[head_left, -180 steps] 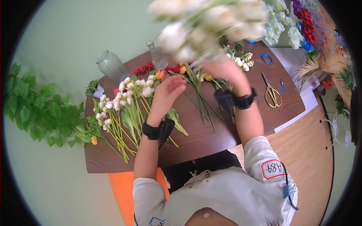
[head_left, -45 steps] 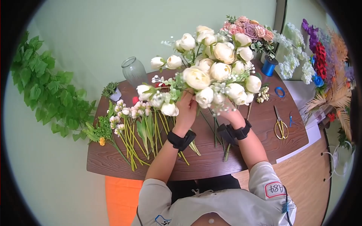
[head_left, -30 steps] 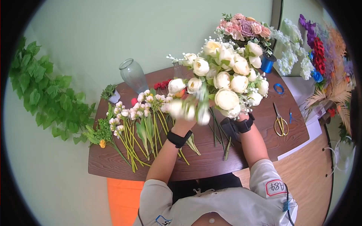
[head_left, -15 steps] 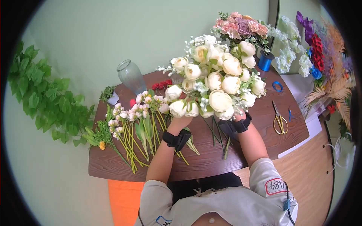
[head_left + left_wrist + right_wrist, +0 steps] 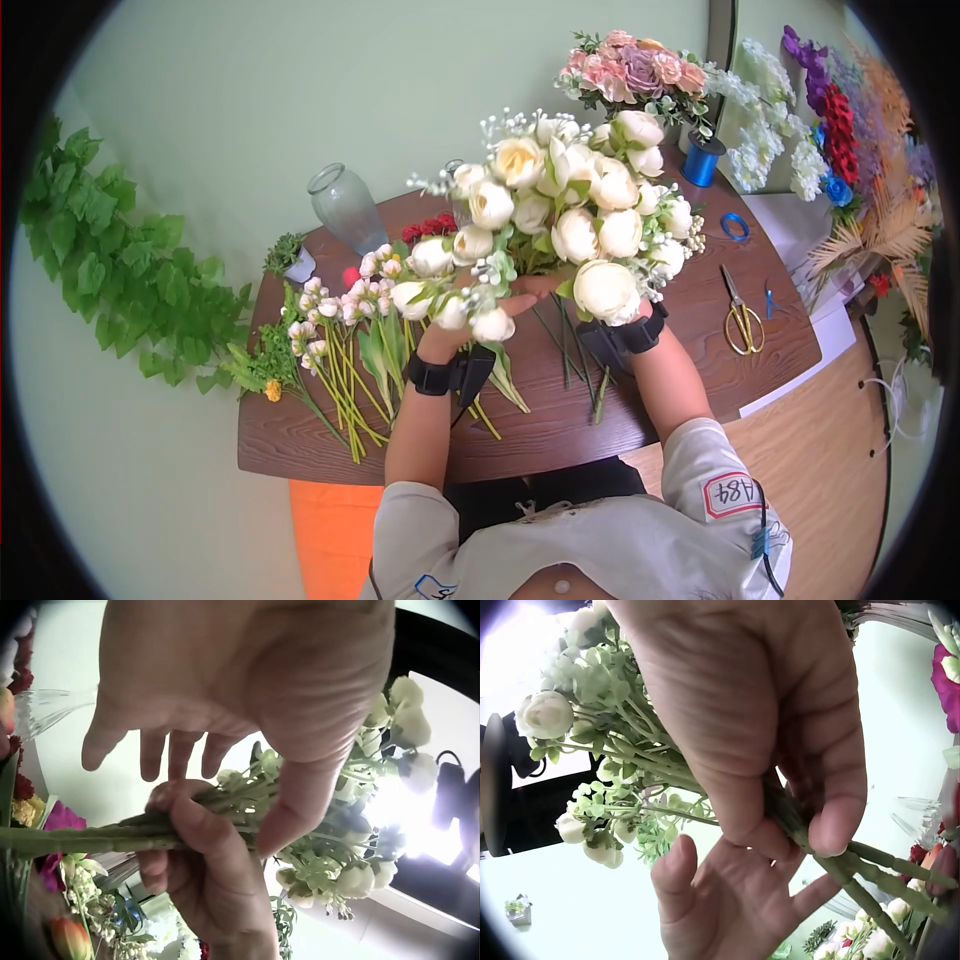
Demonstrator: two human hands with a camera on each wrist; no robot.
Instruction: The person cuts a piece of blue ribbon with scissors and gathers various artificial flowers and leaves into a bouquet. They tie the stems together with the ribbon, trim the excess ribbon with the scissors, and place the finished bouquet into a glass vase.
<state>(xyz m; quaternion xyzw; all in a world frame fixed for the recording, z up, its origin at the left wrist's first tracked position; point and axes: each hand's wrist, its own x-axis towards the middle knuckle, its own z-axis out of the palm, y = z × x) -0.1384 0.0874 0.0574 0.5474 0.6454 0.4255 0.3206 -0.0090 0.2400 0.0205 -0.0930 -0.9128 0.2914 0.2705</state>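
Note:
A bouquet of round white flowers with small white sprigs (image 5: 575,235) is held up over the table, its heads spread wide. My right hand (image 5: 757,742) grips its bunched green stems (image 5: 874,889), thumb and fingers wrapped round them below the blooms. Beside the stems, my left hand (image 5: 240,675) is open with its fingers extended, the thumb near the leafy sprays. In the head view, blooms hide most of both hands. Under the left forearm lie pink-white flowers (image 5: 375,280) on long stems.
Gold-handled scissors (image 5: 744,315) lie at the right, with a blue ribbon loop (image 5: 735,227) and blue ribbon spool (image 5: 703,160) behind. A glass vase (image 5: 345,205) stands back left, near a small potted plant (image 5: 292,258). A pink bouquet (image 5: 640,70) stands at the back.
Six seconds ago the right hand swung the bouquet high, blurred. More recently both hands were at the stems; the left has since moved left and opened, while the leftmost blooms spread lower left.

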